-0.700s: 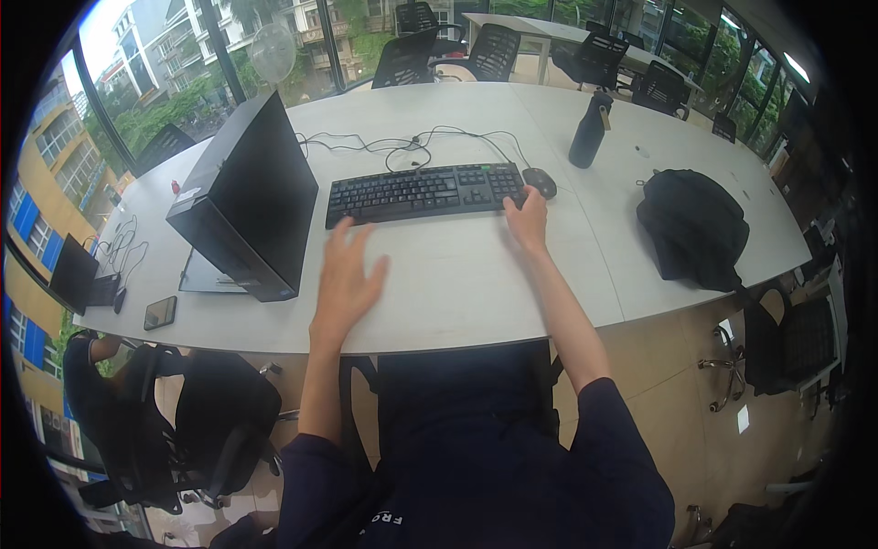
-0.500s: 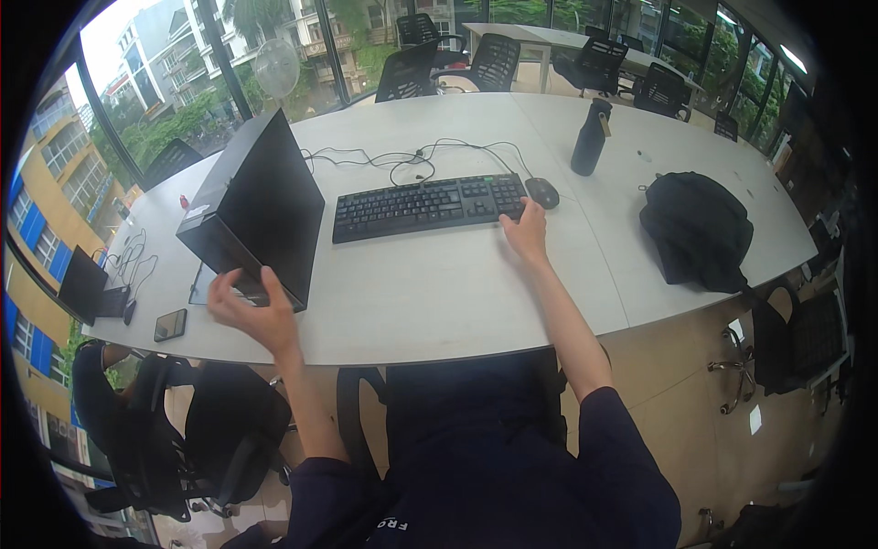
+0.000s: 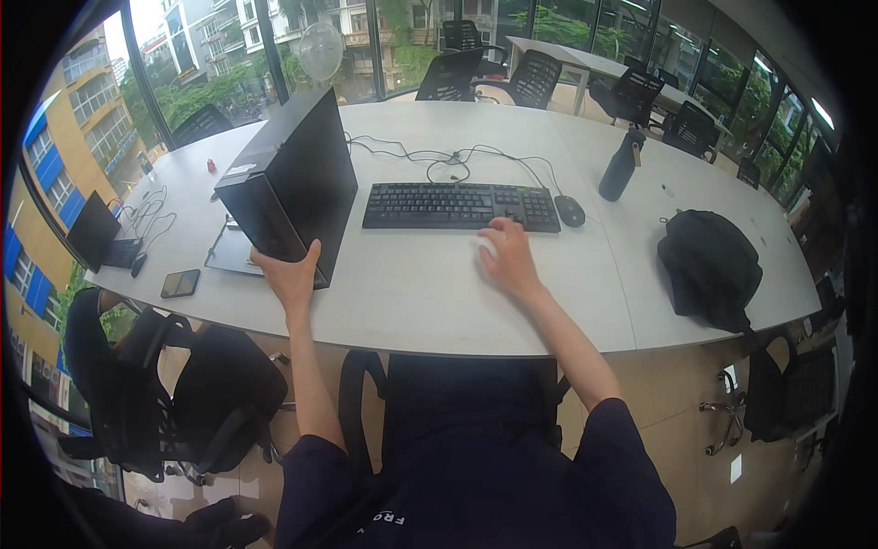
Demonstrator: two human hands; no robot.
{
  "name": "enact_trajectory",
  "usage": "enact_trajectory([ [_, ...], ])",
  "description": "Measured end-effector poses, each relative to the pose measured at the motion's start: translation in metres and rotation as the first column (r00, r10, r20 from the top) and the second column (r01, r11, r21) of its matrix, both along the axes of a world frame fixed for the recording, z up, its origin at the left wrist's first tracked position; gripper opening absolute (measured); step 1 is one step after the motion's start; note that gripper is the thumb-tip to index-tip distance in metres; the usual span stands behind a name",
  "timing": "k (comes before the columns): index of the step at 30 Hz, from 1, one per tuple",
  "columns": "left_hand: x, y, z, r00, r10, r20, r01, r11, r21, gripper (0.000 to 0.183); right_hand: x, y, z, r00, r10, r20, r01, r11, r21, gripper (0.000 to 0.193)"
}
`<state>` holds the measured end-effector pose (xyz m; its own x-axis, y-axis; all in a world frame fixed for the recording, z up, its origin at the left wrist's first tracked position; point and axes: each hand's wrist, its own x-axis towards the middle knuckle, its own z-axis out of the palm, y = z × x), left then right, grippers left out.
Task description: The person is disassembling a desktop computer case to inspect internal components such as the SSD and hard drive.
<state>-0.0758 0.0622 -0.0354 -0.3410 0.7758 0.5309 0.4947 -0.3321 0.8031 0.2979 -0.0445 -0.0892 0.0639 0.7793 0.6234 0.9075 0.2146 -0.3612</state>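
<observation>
A black computer tower [image 3: 315,174] stands upright on the white table, left of the black keyboard [image 3: 430,205]. My left hand [image 3: 291,279] spans the tower's narrow near side low down, thumb on the right edge and fingers at the left. At the keyboard's front edge is my right hand [image 3: 508,261], its fingers loosely bent and apart, the tips over or against the lower keys. It has no grip on the keyboard. A black mouse [image 3: 571,211] lies just right of the keyboard. Thin black cables [image 3: 455,157] run loosely behind it.
A clipboard-like flat item [image 3: 230,252] lies left of the tower, near a phone [image 3: 180,283] and a laptop [image 3: 102,240]. On the right are a dark bottle [image 3: 621,166] and a black backpack [image 3: 710,268]. An office chair [image 3: 224,393] stands at the near left edge.
My left hand has closed onto the tower's near side. My right hand has slid from the keyboard's right end leftward along its front edge. The keyboard sits straighter, and the view has shifted.
</observation>
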Motion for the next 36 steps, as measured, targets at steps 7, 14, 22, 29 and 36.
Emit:
enact_trajectory([
  [7,0.007,-0.012,0.008,0.999,-0.011,0.044,0.012,0.999,-0.042,0.098,-0.042,-0.006,-0.001,0.976,0.218,0.004,-0.217,0.975,-0.054,0.031],
  [14,0.006,-0.006,-0.008,0.992,-0.058,0.113,0.051,0.996,0.067,0.109,-0.084,0.001,0.013,0.933,0.325,-0.155,-0.345,0.93,-0.126,0.036],
  [22,0.004,-0.021,-0.045,0.996,-0.079,0.046,0.077,0.996,0.045,0.11,-0.212,0.019,0.065,0.805,0.543,-0.241,-0.543,0.837,0.072,0.083],
  [29,-0.027,-0.004,-0.077,0.845,-0.287,0.451,0.243,0.958,0.154,0.095,-0.275,0.048,0.134,0.891,0.441,-0.11,-0.371,0.846,0.383,0.095],
  [36,-0.099,0.069,-0.09,0.603,0.017,0.797,-0.011,1.0,-0.013,0.07,-0.281,0.077,0.153,0.875,0.478,-0.074,-0.44,0.851,0.288,0.079],
])
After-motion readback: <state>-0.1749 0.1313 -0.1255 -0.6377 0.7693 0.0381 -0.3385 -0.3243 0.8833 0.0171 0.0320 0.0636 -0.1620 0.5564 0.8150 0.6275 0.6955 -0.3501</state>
